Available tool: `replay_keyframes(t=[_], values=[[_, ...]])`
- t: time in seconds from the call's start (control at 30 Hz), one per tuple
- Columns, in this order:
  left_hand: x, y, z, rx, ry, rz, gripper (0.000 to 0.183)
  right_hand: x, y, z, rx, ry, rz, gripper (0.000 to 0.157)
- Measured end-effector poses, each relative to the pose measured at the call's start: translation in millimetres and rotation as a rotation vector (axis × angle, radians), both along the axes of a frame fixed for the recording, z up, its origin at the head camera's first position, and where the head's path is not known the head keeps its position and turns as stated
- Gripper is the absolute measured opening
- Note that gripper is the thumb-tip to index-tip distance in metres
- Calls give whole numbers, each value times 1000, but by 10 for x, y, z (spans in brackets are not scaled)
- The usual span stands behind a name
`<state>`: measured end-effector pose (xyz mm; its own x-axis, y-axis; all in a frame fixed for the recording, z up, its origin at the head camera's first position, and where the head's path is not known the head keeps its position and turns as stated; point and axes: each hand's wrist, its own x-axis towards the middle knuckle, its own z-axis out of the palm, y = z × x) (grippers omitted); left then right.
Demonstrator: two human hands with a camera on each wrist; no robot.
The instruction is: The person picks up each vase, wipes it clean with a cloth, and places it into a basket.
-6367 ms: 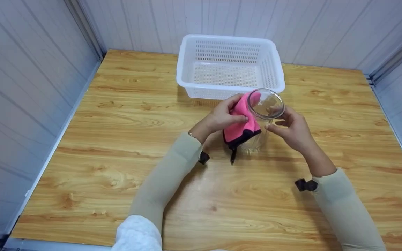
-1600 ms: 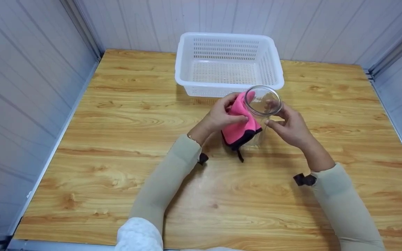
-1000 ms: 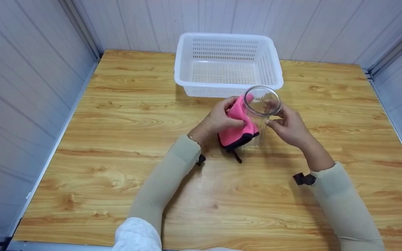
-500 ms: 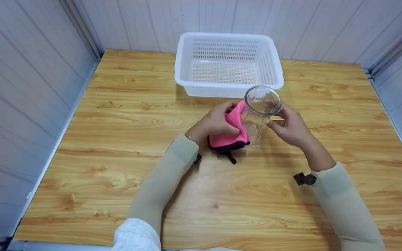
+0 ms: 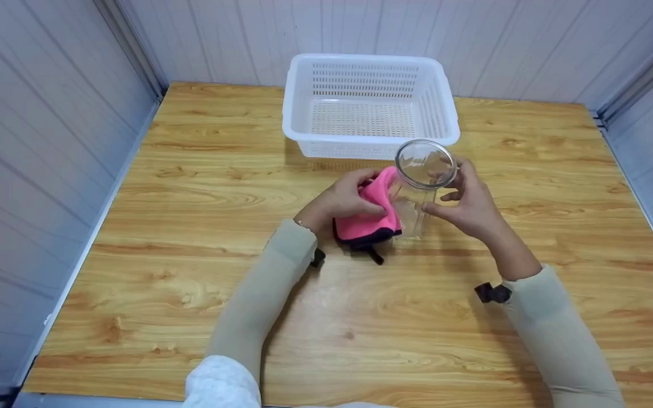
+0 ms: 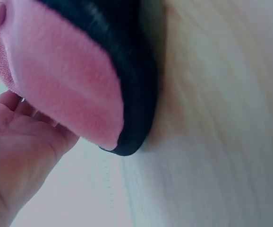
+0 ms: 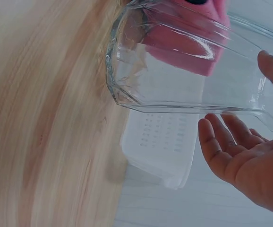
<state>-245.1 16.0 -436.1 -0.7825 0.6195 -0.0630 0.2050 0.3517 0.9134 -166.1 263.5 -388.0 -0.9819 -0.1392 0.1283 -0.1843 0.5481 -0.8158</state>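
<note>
The left hand grasps a pink cloth against or just beside a mouth-up glass jar; the right hand loosely clasps the jar, seemingly for steadiness, before a white basket near the desk's back edge.

holds a pink, dark-edged cloth just beside a clear glass jar with the left grip; curves the right grip about the jar's other side. wears beige sleeves. shows a white slotted basket behind both, on a wood-grained table.
</note>
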Motion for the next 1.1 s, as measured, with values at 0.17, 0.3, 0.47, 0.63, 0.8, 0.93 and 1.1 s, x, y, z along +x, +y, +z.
replay_keyframes(t=[0.17,0.3,0.47,0.63,0.8,0.93,1.1], values=[[11,0,26,105,-69,36,74,12,-22,0,7,-4,-4,66],[23,32,37,203,-81,61,64,9,-31,-4,11,12,-3,65],[47,77,101,290,-54,82,56,-5,-38,-20,-30,42,6,64],[80,102,206,367,-32,73,52,-12,-36,-25,-48,50,19,61],[89,130,198,422,-5,102,50,-14,-18,-25,-28,22,34,61],[92,152,173,413,51,143,43,-12,-4,-29,-46,3,41,60],[80,159,188,370,77,180,39,-20,7,-26,-77,-7,41,61]])
